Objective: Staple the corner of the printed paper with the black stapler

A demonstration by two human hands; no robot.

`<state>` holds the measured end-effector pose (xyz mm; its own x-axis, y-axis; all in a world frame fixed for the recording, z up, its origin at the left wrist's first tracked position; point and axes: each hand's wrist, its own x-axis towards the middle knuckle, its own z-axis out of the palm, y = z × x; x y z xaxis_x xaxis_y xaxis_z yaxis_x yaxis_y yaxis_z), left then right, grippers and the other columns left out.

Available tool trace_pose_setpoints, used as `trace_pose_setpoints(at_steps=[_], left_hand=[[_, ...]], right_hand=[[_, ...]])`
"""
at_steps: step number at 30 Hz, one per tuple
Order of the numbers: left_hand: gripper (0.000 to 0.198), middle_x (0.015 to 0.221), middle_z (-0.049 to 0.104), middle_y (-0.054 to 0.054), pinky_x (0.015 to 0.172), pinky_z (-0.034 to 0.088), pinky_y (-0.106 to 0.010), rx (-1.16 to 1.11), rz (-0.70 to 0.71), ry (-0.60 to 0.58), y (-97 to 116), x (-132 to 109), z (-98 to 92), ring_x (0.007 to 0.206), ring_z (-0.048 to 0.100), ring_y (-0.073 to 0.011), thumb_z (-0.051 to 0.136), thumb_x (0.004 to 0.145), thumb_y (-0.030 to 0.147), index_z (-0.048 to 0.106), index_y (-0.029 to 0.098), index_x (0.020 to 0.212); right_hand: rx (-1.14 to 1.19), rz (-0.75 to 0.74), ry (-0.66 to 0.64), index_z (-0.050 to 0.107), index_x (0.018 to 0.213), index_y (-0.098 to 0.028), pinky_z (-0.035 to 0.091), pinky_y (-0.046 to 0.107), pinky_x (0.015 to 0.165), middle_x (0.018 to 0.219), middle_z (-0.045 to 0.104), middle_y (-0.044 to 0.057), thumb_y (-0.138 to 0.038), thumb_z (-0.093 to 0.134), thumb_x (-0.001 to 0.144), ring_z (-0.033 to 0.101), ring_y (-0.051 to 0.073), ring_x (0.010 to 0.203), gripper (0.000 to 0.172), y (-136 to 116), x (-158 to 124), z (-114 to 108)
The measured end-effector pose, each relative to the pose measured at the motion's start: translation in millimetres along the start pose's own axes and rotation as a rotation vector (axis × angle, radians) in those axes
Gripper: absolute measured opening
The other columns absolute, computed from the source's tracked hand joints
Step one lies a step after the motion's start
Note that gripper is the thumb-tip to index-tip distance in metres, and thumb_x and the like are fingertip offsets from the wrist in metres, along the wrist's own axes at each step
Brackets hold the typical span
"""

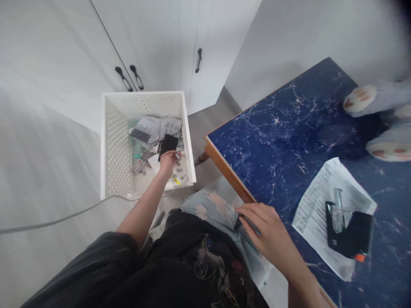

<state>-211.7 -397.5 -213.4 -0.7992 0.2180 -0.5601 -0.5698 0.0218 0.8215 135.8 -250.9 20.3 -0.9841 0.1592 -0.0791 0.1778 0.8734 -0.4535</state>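
Observation:
Inside a white perforated plastic basket [189, 145], my left hand [167, 164] pinches a small light-grey piece [177, 156], too small to name. A flat black item [168, 144] lies just beyond those fingers. Around it are crumpled printed bags [149, 126], a dark gridded strip [139, 135], a small card-like packet [139, 165] and several little grey pieces. My right hand [261, 222] rests at the table edge above my lap, its fingers curled around something dark [238, 222] that is mostly hidden.
To the right stands a blue marbled table [257, 149]. On it lie a printed paper sheet [311, 205], a black holder [362, 231] with a clear tube-like item, and plush paws [359, 100]. White cupboards [160, 42] rise behind the basket. A grey cable [64, 222] runs leftward.

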Motion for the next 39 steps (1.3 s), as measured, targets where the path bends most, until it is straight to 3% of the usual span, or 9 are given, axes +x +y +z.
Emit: trace_pose_setpoints(at_steps=[3, 6, 10, 15, 25, 32, 39], left_hand=[[0.016, 0.089, 0.075, -0.008, 0.091, 0.058, -0.035, 0.482, 0.219, 0.103, -3.9, -3.5, -3.4, 0.095, 0.074, -0.0238, 0.058, 0.076, 0.009, 0.066, 0.019, 0.085], [0.023, 0.096, 0.077, -0.010, 0.094, 0.055, -0.035, 0.918, 0.348, 0.113, -8.7, -6.0, -2.3, 0.102, 0.073, -0.0257, 0.058, 0.079, 0.005, 0.072, 0.019, 0.091], [0.032, 0.109, 0.076, -0.013, 0.096, 0.053, -0.035, 1.100, 0.442, 0.109, -13.9, -5.6, 3.3, 0.105, 0.071, -0.0252, 0.053, 0.089, 0.005, 0.072, 0.016, 0.112], [0.029, 0.121, 0.071, -0.019, 0.101, 0.048, -0.043, 1.423, 0.515, 0.077, -17.9, -5.7, 3.6, 0.119, 0.061, -0.0347, 0.057, 0.093, 0.012, 0.075, 0.014, 0.115], [0.030, 0.110, 0.073, -0.017, 0.088, 0.046, -0.036, 1.488, 0.460, 0.085, -13.4, 3.9, 20.9, 0.109, 0.066, -0.0302, 0.049, 0.099, 0.011, 0.071, 0.014, 0.119], [0.031, 0.112, 0.072, -0.017, 0.087, 0.046, -0.035, 1.536, 0.460, 0.052, -8.5, 4.6, 19.2, 0.107, 0.066, -0.0290, 0.045, 0.100, 0.011, 0.074, 0.015, 0.111], [0.024, 0.114, 0.071, -0.017, 0.086, 0.051, -0.036, 1.535, 0.453, 0.075, -10.4, 1.9, 22.8, 0.105, 0.069, -0.0299, 0.058, 0.097, 0.017, 0.070, 0.014, 0.117]], right_hand=[[0.003, -0.005, 0.001, 0.065, 0.123, -0.022, 0.044, 0.042, 0.097, 0.118, 0.072, 0.008, -0.015, 0.054, 0.107, 0.065, 0.025, 0.109, 0.021, 0.8, -0.3, 1.0], [-0.009, -0.002, 0.008, 0.067, 0.123, -0.022, 0.044, 0.042, 0.097, 0.119, 0.072, 0.007, -0.015, 0.056, 0.106, 0.065, 0.025, 0.110, 0.021, 0.9, 0.0, 1.8], [-0.016, -0.008, 0.018, 0.068, 0.120, -0.023, 0.044, 0.040, 0.096, 0.116, 0.073, 0.007, -0.015, 0.055, 0.106, 0.066, 0.025, 0.109, 0.021, -0.6, 2.0, 1.0], [0.000, -0.004, 0.020, 0.068, 0.121, -0.022, 0.043, 0.041, 0.096, 0.116, 0.073, 0.007, -0.015, 0.055, 0.106, 0.066, 0.025, 0.108, 0.021, -0.7, 2.4, 0.8], [0.019, 0.012, -0.024, 0.068, 0.124, -0.023, 0.043, 0.042, 0.096, 0.119, 0.072, 0.007, -0.013, 0.050, 0.108, 0.064, 0.025, 0.111, 0.026, 2.1, 1.3, 2.7], [0.002, 0.027, -0.035, 0.069, 0.126, -0.023, 0.044, 0.042, 0.097, 0.121, 0.072, 0.007, -0.013, 0.051, 0.107, 0.065, 0.025, 0.112, 0.027, 0.6, 2.0, 2.5], [0.016, 0.037, -0.036, 0.069, 0.123, -0.024, 0.043, 0.042, 0.096, 0.120, 0.072, 0.007, -0.014, 0.050, 0.108, 0.064, 0.025, 0.110, 0.026, -0.5, 2.9, 1.7]])
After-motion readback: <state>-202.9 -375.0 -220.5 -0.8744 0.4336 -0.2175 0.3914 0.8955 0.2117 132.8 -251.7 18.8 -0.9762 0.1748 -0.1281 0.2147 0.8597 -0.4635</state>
